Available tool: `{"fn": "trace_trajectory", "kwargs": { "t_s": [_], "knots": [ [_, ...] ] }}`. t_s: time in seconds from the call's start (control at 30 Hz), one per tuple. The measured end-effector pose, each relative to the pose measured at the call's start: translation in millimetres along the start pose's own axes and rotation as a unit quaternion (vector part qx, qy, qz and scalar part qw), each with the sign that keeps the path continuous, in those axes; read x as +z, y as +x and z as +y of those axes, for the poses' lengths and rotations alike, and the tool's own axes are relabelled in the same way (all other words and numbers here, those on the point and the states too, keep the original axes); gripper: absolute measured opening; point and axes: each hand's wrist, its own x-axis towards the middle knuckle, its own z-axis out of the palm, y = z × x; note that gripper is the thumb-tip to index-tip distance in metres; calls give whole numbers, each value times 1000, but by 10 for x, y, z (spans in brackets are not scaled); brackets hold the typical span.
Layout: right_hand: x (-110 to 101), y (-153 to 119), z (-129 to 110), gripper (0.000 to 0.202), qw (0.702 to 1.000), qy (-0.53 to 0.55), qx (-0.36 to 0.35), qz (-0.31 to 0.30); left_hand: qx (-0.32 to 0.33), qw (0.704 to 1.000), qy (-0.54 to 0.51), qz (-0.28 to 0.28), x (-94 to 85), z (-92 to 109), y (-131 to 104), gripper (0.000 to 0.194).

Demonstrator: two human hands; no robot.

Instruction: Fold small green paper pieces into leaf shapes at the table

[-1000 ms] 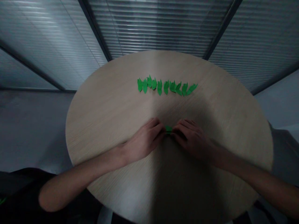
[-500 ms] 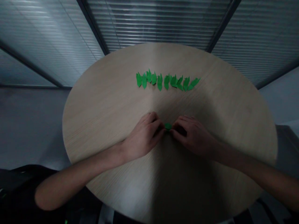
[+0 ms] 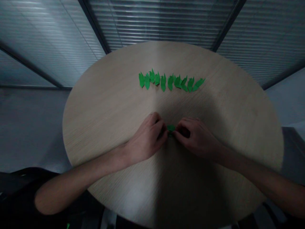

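- The bare left hand (image 3: 146,138) came in from the lower left, its forearm angled up across the edge of the round, pale wood-grained table (image 3: 107,105).
- The bare right hand (image 3: 200,136) mirrored it from the lower right, knuckles up, in shadow.
- Left thumb and fingertips were together, pinched on one end of the small, green, paper-like piece (image 3: 171,128).
- Right thumb and index finger curved into a ring, their tips closed on its other end.
- That piece was between both hands, near the table's middle.
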Motion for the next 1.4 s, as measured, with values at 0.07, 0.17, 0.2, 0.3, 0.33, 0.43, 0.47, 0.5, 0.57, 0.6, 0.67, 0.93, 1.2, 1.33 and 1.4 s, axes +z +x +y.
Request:
{"fn": "trace_trajectory", "kwargs": {
  "t_s": [0.07, 0.17, 0.2, 0.3, 0.33, 0.43, 0.47, 0.5, 0.57, 0.6, 0.67, 0.93, 1.2, 1.33, 1.4],
  "knots": [
    [3, 2, 0, 19, 1000, 1, 3, 3, 0, 1000, 4, 6, 15, -11, -1, 14],
    [6, 8, 2, 19, 1000, -2, 7, 6, 2, 1000, 11, 10, 31, -18, 1, 14],
    [7, 9, 3, 19, 1000, -1, 8, 6, 4, 1000, 12, 9, 34, -18, 2, 15],
    [6, 16, 4, 19, 1000, 1, 13, 4, 8, 1000, 14, 6, 39, -19, 9, 16],
    [5, 18, 3, 19, 1000, 0, 14, 4, 8, 1000, 14, 6, 42, -20, 12, 16],
    [2, 27, 0, 21, 1000, -5, 16, 2, 3, 1000, 16, 9, 55, -29, 17, 15],
    [2, 30, -1, 21, 1000, -7, 16, 2, 1, 1000, 15, 10, 59, -33, 19, 15],
    [3, 32, -2, 20, 1000, -10, 17, 2, 0, 1000, 13, 10, 63, -37, 20, 14],
    [7, 36, -6, 19, 1000, -10, 17, 4, 1, 1000, 10, 15, 67, -42, 22, 12],
    [10, 37, -8, 19, 1000, -9, 17, 5, 0, 1000, 9, 18, 67, -42, 24, 11],
    [19, 37, -14, 20, 1000, -5, 18, 8, -6, 1000, 11, 24, 67, -41, 29, 10],
    [47, 19, -14, 23, 999, -9, 9, 30, -18, 999, -7, 34, 72, -46, 46, 8],
    [48, 1, 17, 26, 998, -16, 37, 56, -38, 996, -71, 27, 6, -33, 55, 16],
    [23, 14, 23, 24, 998, -1, 43, 35, -32, 997, -73, 20, -4, -34, 56, 15],
    [15, 20, 23, 24, 999, 6, 45, 30, -35, 996, -75, 19, -5, -36, 60, 13]
  ]
}}
